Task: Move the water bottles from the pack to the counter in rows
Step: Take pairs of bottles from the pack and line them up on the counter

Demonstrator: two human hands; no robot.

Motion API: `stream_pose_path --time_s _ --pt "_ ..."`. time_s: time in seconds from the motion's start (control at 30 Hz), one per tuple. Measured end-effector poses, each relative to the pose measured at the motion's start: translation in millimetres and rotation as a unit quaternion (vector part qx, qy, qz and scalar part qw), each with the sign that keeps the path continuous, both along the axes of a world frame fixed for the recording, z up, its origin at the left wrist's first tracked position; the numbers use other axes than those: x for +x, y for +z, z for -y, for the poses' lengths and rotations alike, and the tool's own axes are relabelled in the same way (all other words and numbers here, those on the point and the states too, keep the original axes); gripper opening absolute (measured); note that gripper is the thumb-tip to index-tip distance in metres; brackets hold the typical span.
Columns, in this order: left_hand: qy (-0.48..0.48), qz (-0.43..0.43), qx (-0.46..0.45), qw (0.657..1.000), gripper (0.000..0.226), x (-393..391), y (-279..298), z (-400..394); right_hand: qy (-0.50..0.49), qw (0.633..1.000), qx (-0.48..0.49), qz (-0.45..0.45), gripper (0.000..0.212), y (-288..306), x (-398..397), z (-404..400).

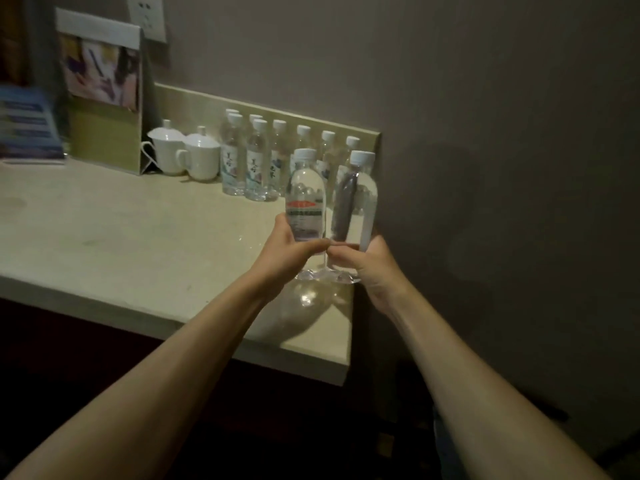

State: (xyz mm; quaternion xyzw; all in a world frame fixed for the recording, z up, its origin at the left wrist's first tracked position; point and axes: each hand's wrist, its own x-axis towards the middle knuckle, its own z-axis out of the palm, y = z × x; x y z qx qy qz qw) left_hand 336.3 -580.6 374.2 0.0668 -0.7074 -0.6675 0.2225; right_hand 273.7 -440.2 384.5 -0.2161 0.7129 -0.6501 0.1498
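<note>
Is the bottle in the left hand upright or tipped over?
Upright: the bottle in the left hand has its white cap on top.

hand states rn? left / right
Left hand: closed on the labelled bottle, held upright.
Right hand: closed on the second bottle, also upright, beside it.

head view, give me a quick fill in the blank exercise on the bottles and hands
1. Each hand grips ____ water bottle: the left hand and the right hand.
2. The caps on the standing bottles are ____ in colour.
3. The two lidded cups stand to the ____ of those bottles on the counter.

Missing words: one; white; left
</note>
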Motion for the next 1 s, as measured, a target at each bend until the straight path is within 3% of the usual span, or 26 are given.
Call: stream_pose_path --time_s 0.13,0.27,0.47,0.6,0.73,0.83,1.0 --pt "0.021 0.018 0.04 0.999 0.057 -10 -4 25 0.002 0.999 0.051 0.004 0.063 -10 -11 33" --pt "0.032 0.04 -0.001 0.999 0.041 -16 -7 48 -0.037 0.993 0.102 -0.038 0.082 -19 -31 57" --pt "0.13 0.032 -0.125 0.983 0.047 -46 -6 74 -0.125 0.974 0.156 -0.109 0.08 -24 -55 85" --pt "0.179 0.023 -0.158 0.971 0.043 -73 -6 77 -0.144 0.956 0.2 -0.157 0.074 -21 -68 96" --pt "0.199 0.014 -0.151 0.968 0.055 -99 -8 85 -0.116 0.943 0.254 -0.182 0.075 -23 -88 102" --pt "0.205 0.027 -0.15 0.967 0.051 -112 -9 95 -0.13 0.925 0.285 -0.216 0.073 -23 -98 110" --pt "0.178 0.043 -0.134 0.974 0.074 -120 -14 110 -0.119 0.925 0.297 -0.203 0.097 -25 -107 129"
